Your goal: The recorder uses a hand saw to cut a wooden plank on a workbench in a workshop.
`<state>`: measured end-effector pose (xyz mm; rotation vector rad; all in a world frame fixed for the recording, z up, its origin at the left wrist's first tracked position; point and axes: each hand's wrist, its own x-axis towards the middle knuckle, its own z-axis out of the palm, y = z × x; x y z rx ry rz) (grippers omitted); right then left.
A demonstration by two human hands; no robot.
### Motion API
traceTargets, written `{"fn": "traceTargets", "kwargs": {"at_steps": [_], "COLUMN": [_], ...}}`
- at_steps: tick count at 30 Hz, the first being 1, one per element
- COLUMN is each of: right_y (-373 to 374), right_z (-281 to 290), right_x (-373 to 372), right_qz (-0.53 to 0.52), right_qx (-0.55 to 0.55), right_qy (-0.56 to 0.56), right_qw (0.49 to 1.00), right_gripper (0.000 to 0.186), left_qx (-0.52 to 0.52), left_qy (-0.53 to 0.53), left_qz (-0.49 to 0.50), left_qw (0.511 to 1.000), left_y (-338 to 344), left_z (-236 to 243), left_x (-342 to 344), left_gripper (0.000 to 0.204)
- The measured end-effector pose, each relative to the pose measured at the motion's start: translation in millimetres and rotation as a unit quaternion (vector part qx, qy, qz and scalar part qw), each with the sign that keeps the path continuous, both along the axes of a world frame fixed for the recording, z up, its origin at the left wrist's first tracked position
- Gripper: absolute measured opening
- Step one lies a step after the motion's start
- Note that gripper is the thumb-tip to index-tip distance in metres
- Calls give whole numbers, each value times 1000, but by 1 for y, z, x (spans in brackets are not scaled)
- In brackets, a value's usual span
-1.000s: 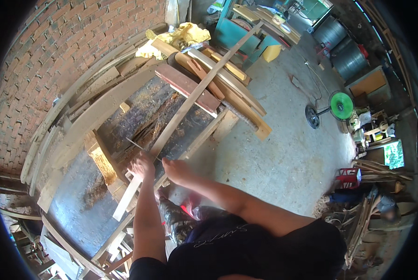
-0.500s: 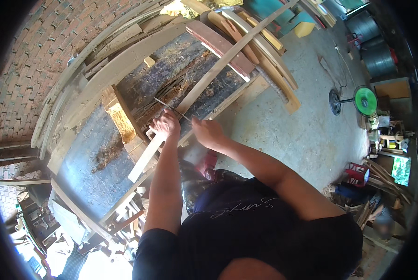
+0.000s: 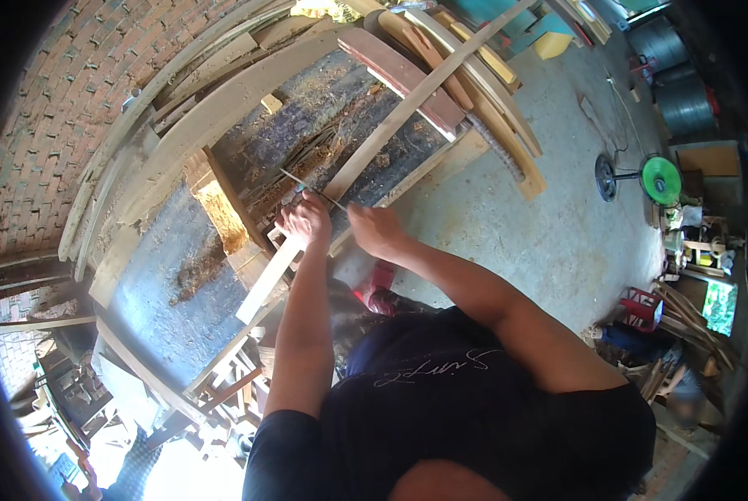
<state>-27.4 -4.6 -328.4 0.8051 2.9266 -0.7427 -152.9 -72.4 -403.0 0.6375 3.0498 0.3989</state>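
Left hand (image 3: 305, 222) gripping one wooden strip (image 3: 391, 128); right hand (image 3: 376, 230) clenched on one thin tool (image 3: 292, 177); one green fan (image 3: 661, 180).

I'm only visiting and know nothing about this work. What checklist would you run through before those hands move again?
1. Left hand holding the long, narrow, pale-brown wooden strip: ok.
2. Right hand gripping one end of the thin, straight, grey tool: ok.
3. Tool set across the strip: ok, they cross between the hands in this view.
4. Left fingers well away from the tool: not ok, they look very close; touching, cannot tell.
5. Strip bearing on the flat, reddish-brown wooden board: cannot tell, though it passes over it.
6. Dark, flat worktop free of debris: not ok, brown debris lies there.
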Motion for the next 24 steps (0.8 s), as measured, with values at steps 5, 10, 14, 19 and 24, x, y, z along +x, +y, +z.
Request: {"fn": "traceTargets", "kwargs": {"at_steps": [5, 10, 14, 19, 24], "right_y": [-6, 4, 11, 5, 11], "right_z": [2, 26, 13, 46, 17], "right_x": [-8, 8, -28, -5, -25], "right_qz": [2, 16, 42, 49, 42], "right_qx": [2, -1, -7, -15, -12], "right_qy": [3, -58, -75, -103, -113], "right_qw": [1000, 998, 996, 993, 993], "right_gripper": [9, 10, 14, 17, 18], "left_qx": [-4, -8, -20, -9, -6], "left_qy": [10, -8, 1, 15, 10], "left_qz": [18, -2, -3, 11, -4], "left_qw": [1000, 1000, 1000, 1000, 1000], "left_y": [-4, 1, 4, -7, 4], "left_z": [-3, 5, 4, -10, 0], "left_x": [-3, 1, 1, -3, 3], "left_gripper": [60, 60, 60, 60, 60]}}
